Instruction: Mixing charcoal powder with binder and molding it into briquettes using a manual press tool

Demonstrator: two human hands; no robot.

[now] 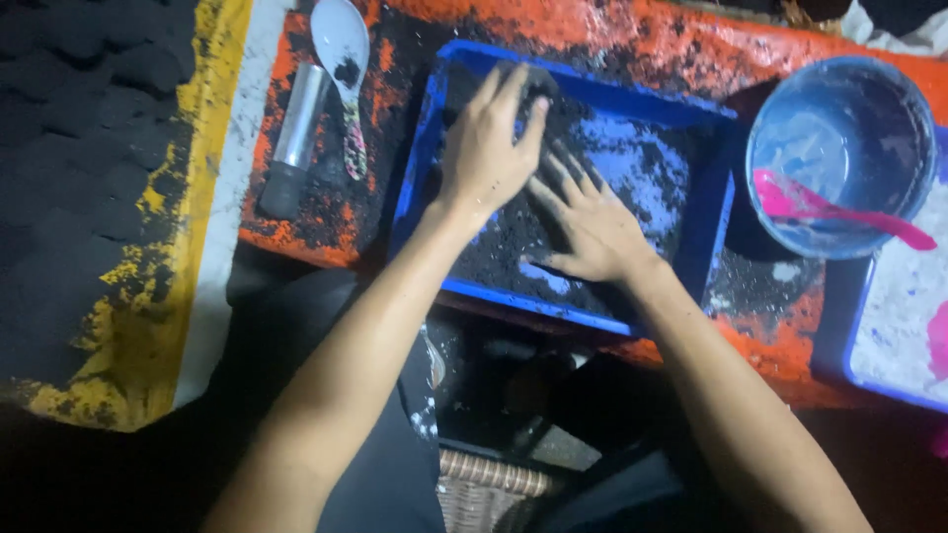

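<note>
Inside the blue tray on the orange bench, both hands work in black powder that covers most of the tray floor. Left hand lies palm down near the tray's far left corner, fingers together and slightly curled over a dark lump of the powder, fingertips touching it; cannot tell whether it grips the lump or just presses it. Right hand lies flat just beside and below the left, fingers spread, pressed on the powder near tray centre, its fingertips reaching under the left palm's edge. Bare blue patches show right of the right hand. Left of the tray, well apart from the hands, lie a metal cylinder with a dark end and a white spoon dusted black. Right of the tray stands a blue bucket with a pink scoop in it, next to a second tray holding white powder.
</note>
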